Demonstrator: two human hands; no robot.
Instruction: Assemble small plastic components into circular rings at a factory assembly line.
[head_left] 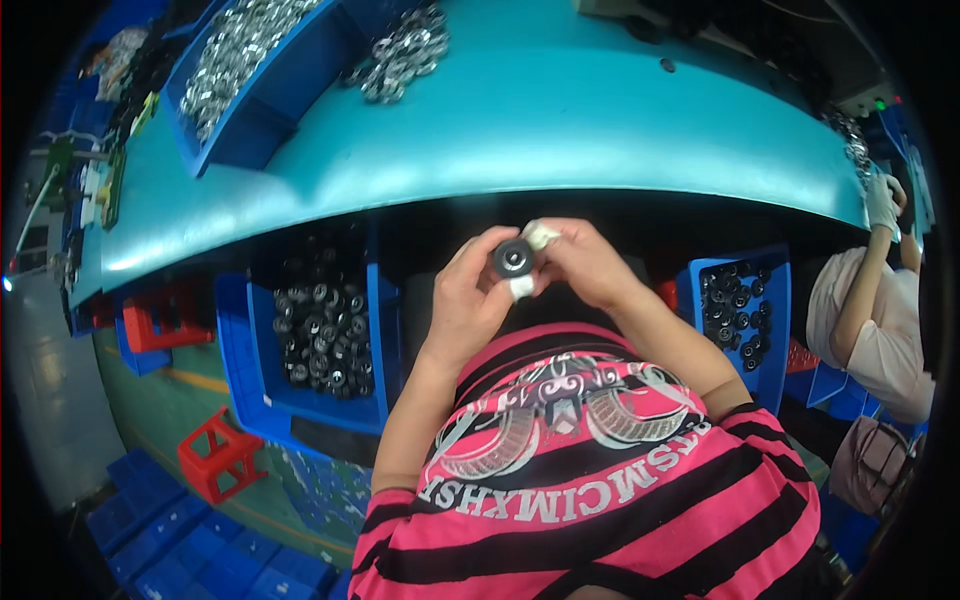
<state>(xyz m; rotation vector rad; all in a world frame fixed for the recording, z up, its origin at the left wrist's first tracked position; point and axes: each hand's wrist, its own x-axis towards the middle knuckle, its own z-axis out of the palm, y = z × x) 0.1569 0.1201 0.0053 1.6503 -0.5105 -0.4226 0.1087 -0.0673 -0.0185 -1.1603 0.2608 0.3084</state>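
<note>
A small round black wheel-like part with a shiny metal centre (513,259) is held up in front of the person's chest, below the near edge of the teal desk (560,130). Its flat face, with the metal hub, is turned toward the camera, so its axis points roughly up at the viewer; its far side is hidden. The left hand (470,300) has its fingers closed on the part's left rim. The right hand (585,262) grips it from the right, and white wrapping on its fingertips (540,235) covers part of the rim; a white bit also shows just under the part, too small to make out.

Below left, a blue plastic bin (235,340) holds many similar black round parts; another blue bin (770,300) at right holds more. On the desk, blue trays (300,70) carry silvery metal rings, blurred by the lens. At the far right another person in a white glove (882,200) is cut off by the rim.
</note>
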